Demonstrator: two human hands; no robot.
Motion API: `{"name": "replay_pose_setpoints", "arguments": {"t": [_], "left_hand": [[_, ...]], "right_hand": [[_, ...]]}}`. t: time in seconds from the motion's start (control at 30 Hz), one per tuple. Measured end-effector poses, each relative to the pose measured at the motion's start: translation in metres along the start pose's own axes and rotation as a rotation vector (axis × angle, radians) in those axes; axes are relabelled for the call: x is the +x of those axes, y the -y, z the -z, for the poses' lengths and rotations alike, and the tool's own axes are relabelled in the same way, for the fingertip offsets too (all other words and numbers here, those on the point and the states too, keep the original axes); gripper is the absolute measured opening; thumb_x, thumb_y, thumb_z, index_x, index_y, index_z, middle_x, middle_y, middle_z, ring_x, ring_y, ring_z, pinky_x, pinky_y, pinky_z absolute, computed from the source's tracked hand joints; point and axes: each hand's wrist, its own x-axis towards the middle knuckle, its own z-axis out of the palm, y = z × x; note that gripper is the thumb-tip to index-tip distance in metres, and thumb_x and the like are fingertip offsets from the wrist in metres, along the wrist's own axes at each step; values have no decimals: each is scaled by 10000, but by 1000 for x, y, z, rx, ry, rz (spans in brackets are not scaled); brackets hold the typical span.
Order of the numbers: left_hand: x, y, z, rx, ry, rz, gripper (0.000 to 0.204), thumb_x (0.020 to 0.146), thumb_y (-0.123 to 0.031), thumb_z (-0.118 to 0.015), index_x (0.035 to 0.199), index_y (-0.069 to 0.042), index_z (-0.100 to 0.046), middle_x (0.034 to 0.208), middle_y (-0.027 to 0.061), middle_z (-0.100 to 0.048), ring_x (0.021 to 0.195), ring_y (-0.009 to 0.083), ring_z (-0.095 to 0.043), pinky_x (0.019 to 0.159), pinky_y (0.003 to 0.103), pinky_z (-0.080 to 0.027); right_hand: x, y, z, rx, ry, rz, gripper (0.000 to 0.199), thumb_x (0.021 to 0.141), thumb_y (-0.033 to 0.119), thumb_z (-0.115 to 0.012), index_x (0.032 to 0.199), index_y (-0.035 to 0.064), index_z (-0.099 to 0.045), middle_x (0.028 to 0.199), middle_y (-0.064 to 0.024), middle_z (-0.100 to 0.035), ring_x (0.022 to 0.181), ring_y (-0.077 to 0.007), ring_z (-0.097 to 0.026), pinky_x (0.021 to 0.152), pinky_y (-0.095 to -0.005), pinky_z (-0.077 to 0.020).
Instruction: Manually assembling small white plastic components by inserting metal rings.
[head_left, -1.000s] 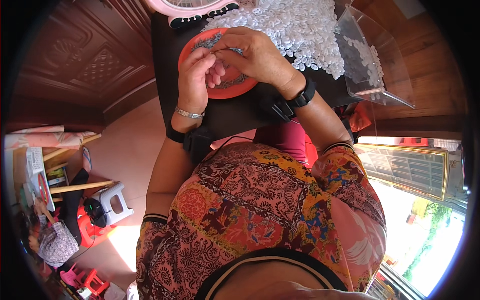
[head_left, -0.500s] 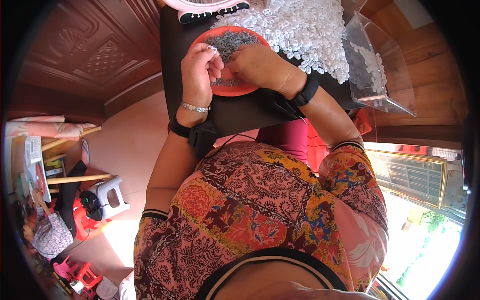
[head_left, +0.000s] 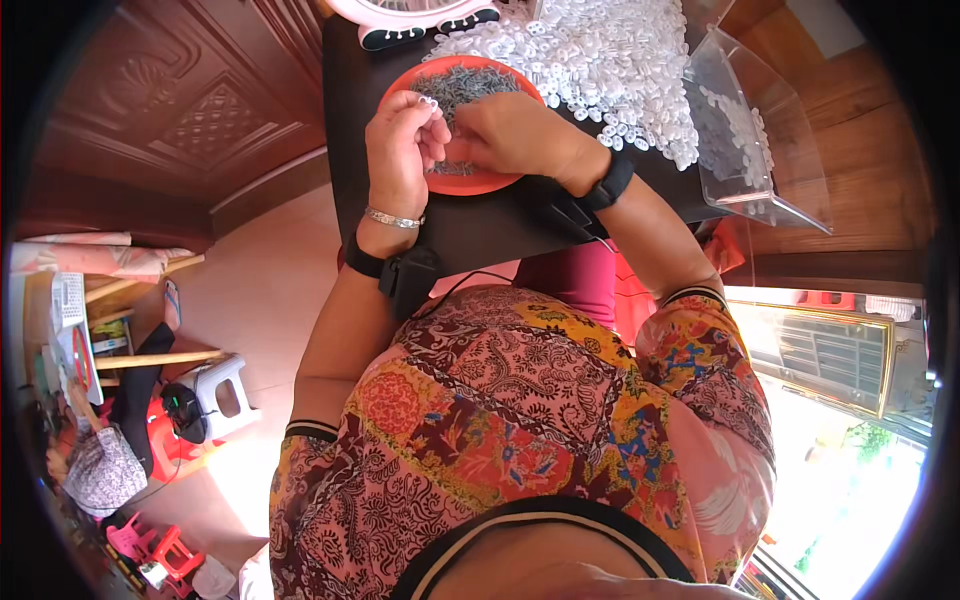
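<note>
An orange-red bowl [head_left: 470, 186] full of small grey screw-like pieces [head_left: 462, 84] stands on the dark table. Over its left rim is my left hand [head_left: 402, 145], thumb and forefinger pinched on a small white plastic piece with holes [head_left: 428, 102]. My right hand [head_left: 520, 132] reaches over the bowl from the right, its fingers curled down close to my left fingertips. Whatever those right fingers hold is hidden behind the hand. Behind the bowl and to its right spreads a big heap of white plastic pieces [head_left: 610, 70].
At the right table edge stands a clear plastic bin [head_left: 735, 150] with more white pieces. A pink-and-white object with black feet [head_left: 430, 28] is at the back left. Farther left, another person [head_left: 105, 475] sits near a grey stool [head_left: 225, 395] and red stools [head_left: 175, 555].
My right hand has shifted slightly, its fingers nearer to my left hand over the bowl. My left hand keeps its pinch on the white plastic piece.
</note>
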Motion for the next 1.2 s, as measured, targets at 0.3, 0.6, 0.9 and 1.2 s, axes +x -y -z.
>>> {"name": "replay_pose_setpoints", "arguments": {"t": [0.3,0.6,0.9,1.2], "left_hand": [[0,1,-1,9,17,-10,128,871,-175,-478,805,-78,-527,655,23,-570,507,63,-466,456,183,-327],[-4,7,-9,172,144,-41,140,890,-185,-496,827,-70,-547,652,1,-553,501,42,-451,453,174,-312],[-7,8,-11,181,178,-64,158,904,-166,-504,811,-49,-556,641,-16,-509,527,34,-413,469,175,-314],[-6,10,-9,213,192,-79,161,916,-150,-491,797,-50,-534,664,-6,-507,535,33,-401,478,172,-319]], "right_hand": [[-9,-22,5,641,-227,-184,157,827,99,-602,961,27,-643,793,-74,-664,710,-160,-626,676,-291,-498],[-10,-9,21,1222,-197,-366,165,889,148,-610,942,-3,-650,813,-33,-655,723,-83,-594,692,-221,-499],[-10,-5,18,1159,-183,-305,165,915,162,-587,951,14,-649,798,2,-626,709,-65,-557,676,-209,-476],[-12,-6,20,1171,-150,-287,161,913,157,-588,937,11,-650,805,-7,-627,727,-72,-558,693,-219,-473]]}}
